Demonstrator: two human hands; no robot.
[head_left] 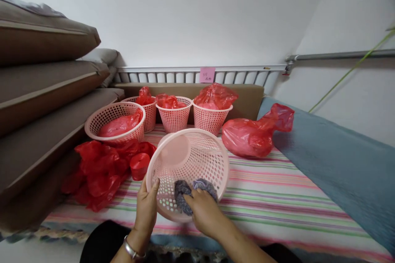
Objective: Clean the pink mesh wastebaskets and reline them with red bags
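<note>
A pink perforated plastic basket (pixel 177 150) is tilted on its side, its opening facing me. My left hand (pixel 147 205) grips its rim at the left, thumb on the inside. Inside the opening my right hand (pixel 202 209) is closed on a dark grey cloth (pixel 182 197), pressed against the basket's lower wall. A bunched part of the cloth shows on each side of the fingers; whether it is one piece or two I cannot tell. Left of the basket lie a roll of red plastic bags (pixel 140 166) and a crumpled red plastic bag (pixel 100 172).
Several pink baskets with red bags in them, such as the left basket (pixel 89 126), stand behind. A tied, filled red bag (pixel 247 137) lies right on the striped sheet (pixel 277 189). Stacked cushions (pixel 46 78) rise at left; a radiator (pixel 185 76) lines the wall.
</note>
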